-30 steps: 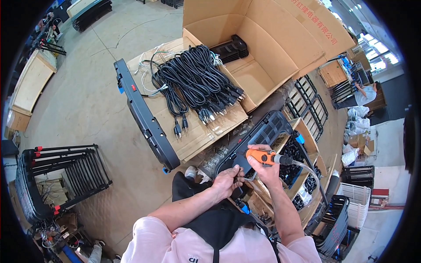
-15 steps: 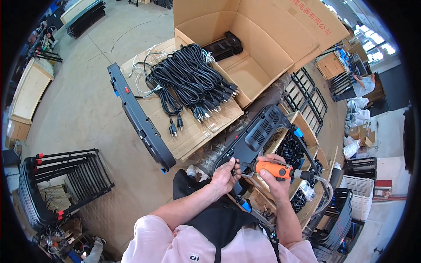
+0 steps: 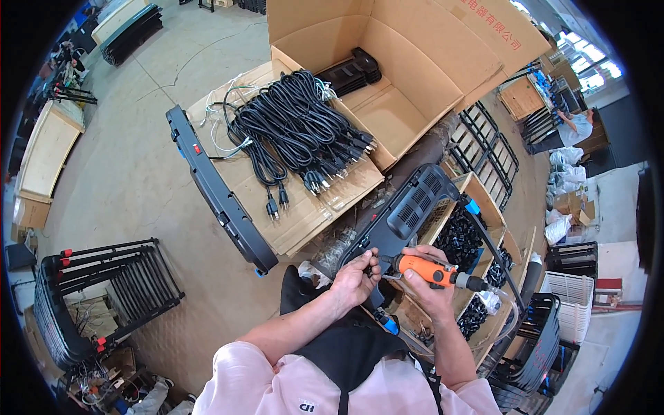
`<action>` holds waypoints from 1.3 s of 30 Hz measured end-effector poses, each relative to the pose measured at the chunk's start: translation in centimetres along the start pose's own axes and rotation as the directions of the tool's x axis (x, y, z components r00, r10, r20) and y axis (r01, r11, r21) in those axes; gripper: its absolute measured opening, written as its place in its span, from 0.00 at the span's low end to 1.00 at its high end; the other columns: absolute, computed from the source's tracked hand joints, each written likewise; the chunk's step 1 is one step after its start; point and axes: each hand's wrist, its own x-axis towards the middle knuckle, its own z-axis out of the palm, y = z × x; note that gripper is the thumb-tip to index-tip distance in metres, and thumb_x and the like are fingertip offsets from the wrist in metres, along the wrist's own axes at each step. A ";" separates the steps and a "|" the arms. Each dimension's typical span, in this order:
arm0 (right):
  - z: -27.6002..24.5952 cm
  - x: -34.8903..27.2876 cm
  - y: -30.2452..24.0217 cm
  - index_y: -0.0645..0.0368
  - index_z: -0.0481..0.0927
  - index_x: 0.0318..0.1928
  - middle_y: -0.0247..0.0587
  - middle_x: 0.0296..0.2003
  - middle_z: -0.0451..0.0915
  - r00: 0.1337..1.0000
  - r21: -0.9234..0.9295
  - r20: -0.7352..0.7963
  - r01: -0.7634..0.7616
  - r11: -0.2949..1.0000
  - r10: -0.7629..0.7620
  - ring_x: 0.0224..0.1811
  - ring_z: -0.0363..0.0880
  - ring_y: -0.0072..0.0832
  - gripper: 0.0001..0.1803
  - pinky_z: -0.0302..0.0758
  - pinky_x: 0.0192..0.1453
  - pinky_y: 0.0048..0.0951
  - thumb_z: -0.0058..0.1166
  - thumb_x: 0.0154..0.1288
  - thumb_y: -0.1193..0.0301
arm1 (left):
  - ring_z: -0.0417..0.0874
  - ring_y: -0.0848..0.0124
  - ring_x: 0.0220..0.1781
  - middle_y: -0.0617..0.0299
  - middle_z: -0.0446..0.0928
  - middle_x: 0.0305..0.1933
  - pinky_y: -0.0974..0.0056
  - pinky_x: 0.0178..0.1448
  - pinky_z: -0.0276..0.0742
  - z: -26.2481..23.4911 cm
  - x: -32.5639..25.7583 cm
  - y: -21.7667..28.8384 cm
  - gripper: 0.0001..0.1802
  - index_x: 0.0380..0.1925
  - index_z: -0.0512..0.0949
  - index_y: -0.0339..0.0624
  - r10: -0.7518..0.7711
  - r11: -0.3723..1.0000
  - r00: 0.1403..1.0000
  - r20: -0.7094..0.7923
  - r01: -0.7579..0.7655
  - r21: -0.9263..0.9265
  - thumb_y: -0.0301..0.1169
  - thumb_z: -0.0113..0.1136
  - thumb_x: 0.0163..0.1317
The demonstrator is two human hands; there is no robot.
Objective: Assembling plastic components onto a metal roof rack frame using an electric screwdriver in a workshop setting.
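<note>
An orange pneumatic screwdriver (image 3: 423, 268) lies in my right hand (image 3: 437, 290), its fingers wrapped around the body and its hose trailing off to the right. The tool's tip points left, toward the lower end of a black plastic housing (image 3: 389, 220) with vent slots and a rounded bulge. Close to that tip, my left hand (image 3: 355, 279) is closed, thumb and fingers pinched together at the housing's edge. Whatever sits between those fingertips is too small to make out. Blue-ended black frame bars (image 3: 492, 250) run beside the housing.
Bundled black power cords (image 3: 294, 128) lie on a cardboard sheet (image 3: 325, 221), with another long black housing (image 3: 220, 197) along its left edge. Behind stands an open cardboard box (image 3: 408, 90). Wooden bins (image 3: 477, 197) of small black parts are at right. A co-worker (image 3: 574, 129) is far right.
The screwdriver has shifted slightly left and tilted, its hose end now lower. My left hand stays almost in place. The view has turned a little.
</note>
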 end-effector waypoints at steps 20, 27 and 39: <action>2.7 0.7 2.4 0.64 0.73 0.63 0.49 0.60 0.82 0.998 -0.068 0.028 0.057 0.996 -0.055 0.66 0.81 0.36 0.26 0.76 0.73 0.39 0.64 0.66 0.82 | 0.74 0.73 0.35 0.69 0.74 0.35 0.66 0.43 0.74 -0.4 -0.7 0.7 0.15 0.61 0.76 0.44 0.010 0.999 0.999 0.036 -0.008 -0.048 0.37 0.48 0.84; 3.0 1.0 2.6 0.62 0.70 0.66 0.50 0.61 0.81 0.993 -0.135 0.102 0.072 0.988 -0.058 0.65 0.80 0.36 0.29 0.74 0.74 0.40 0.65 0.67 0.81 | 0.76 0.73 0.35 0.69 0.75 0.35 0.66 0.43 0.75 -1.0 -0.4 1.0 0.15 0.60 0.77 0.44 0.006 1.000 0.999 0.032 -0.007 0.011 0.37 0.49 0.83; 5.4 2.4 1.6 0.63 0.80 0.54 0.53 0.58 0.84 0.990 -0.258 0.137 0.064 0.964 -0.029 0.61 0.84 0.35 0.19 0.80 0.68 0.38 0.68 0.63 0.80 | 0.86 0.66 0.44 0.59 0.82 0.47 0.58 0.49 0.87 0.2 -2.3 -0.5 0.16 0.58 0.77 0.38 -0.039 0.983 0.998 -0.044 0.046 0.176 0.33 0.43 0.84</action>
